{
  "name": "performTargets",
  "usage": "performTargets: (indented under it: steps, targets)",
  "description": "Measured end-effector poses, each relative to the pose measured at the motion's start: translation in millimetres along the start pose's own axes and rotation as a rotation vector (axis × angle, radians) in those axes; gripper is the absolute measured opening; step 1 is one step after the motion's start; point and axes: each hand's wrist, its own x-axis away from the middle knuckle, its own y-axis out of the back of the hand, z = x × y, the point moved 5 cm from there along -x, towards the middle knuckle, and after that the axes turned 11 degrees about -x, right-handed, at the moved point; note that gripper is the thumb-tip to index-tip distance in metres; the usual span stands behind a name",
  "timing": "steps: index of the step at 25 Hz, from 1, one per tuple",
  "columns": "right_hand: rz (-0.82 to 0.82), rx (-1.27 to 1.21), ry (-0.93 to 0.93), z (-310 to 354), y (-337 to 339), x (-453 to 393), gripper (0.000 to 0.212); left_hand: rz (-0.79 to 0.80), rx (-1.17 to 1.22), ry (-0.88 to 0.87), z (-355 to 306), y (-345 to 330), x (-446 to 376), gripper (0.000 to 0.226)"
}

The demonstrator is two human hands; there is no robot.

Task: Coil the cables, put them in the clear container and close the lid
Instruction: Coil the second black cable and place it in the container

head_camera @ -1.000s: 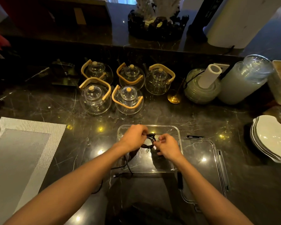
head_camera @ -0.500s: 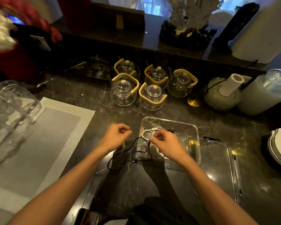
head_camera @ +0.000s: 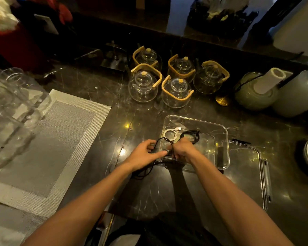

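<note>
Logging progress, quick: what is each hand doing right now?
Left hand: holds the loose black cable.
Right hand: fingers curled round the same cable, by the clear container.

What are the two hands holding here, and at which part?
Both hold the loose black cable: the left hand on the strand by the container's near-left corner, the right hand with its grip on the loop. The exact grip point is hidden.

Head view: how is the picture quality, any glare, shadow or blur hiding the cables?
Head view: dim, warm light; small glare spots on the dark counter and the clear container; forearm shadows fall on the counter below the hands; wide-angle bending at the edges; glass at far left is blurred. The white cable reads clearly; the black cable by the left hand nearly blends into the counter.
</note>
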Motion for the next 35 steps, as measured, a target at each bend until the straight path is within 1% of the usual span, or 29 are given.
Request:
performTargets:
  steps: [2,4,6,8,9,11,13,14,15,16,17,19,20,21,23,24,25,27,28,29,31,33,35]
  targets:
    - [0.001,-0.038,-0.023,-1,0,-3,0.023,0.019,-0.007,-0.028,-3,2,-4,0.081]
    - [0.022,-0.105,-0.025,-1,6,0,0.015,0.048,-0.058,-0.069,-10,7,-1,0.066]
    - [0.076,-0.264,0.036,2,13,5,0.012,0.060,-0.104,-0.105,-15,13,3,0.047]
    - [0.123,-0.445,0.134,9,23,16,0.008,0.070,-0.120,-0.161,-21,19,8,0.039]
    - [0.142,-0.498,0.190,14,29,26,0.006,0.094,-0.108,-0.197,-25,22,10,0.036]
    - [0.190,-0.545,0.282,25,39,42,0.009,0.208,-0.064,-0.253,-36,26,15,0.028]
    - [0.239,-0.606,0.321,34,47,56,0.013,0.353,-0.002,-0.265,-46,26,20,0.022]
    - [0.260,-0.638,0.332,38,50,60,0.013,0.393,0.059,-0.251,-51,25,21,0.021]
    - [0.276,-0.665,0.341,41,52,64,0.014,0.394,0.119,-0.225,-54,24,20,0.022]
    - [0.287,-0.691,0.349,44,54,67,0.015,0.358,0.168,-0.199,-58,24,19,0.023]
    - [0.296,-0.716,0.362,47,56,69,0.017,0.288,0.190,-0.173,-60,23,16,0.022]
    - [0.310,-0.751,0.390,50,59,71,0.019,0.174,0.141,-0.113,-59,18,13,0.017]
    - [0.306,-0.755,0.402,52,60,71,0.017,0.160,0.099,-0.087,-56,15,13,0.016]
    - [0.292,-0.751,0.408,51,60,71,0.014,0.166,0.076,-0.076,-53,10,15,0.020]
    - [0.247,-0.750,0.409,48,60,70,0.008,0.214,0.080,-0.050,-43,3,20,0.043]
    - [0.224,-0.773,0.404,45,60,68,0.008,0.264,0.071,-0.040,-42,0,26,0.053]
    - [0.212,-0.813,0.398,42,60,66,0.009,0.324,0.040,-0.059,-43,-3,31,0.056]
    - [0.216,-0.901,0.383,38,61,62,0.012,0.419,-0.057,-0.154,-52,-9,42,0.045]
    - [0.226,-0.923,0.379,38,60,62,0.013,0.436,-0.108,-0.200,-58,-10,46,0.038]
    - [0.241,-0.922,0.378,37,59,63,0.015,0.428,-0.142,-0.245,-64,-10,50,0.032]
    - [0.267,-0.853,0.371,37,56,69,0.024,0.338,-0.118,-0.314,-84,-5,54,0.033]
    - [0.306,-0.719,0.354,35,54,75,0.037,0.258,-0.006,-0.329,-104,9,57,0.036]
    - [0.398,-0.591,0.383,35,54,87,0.046,0.206,0.101,-0.340,-124,25,60,0.038]
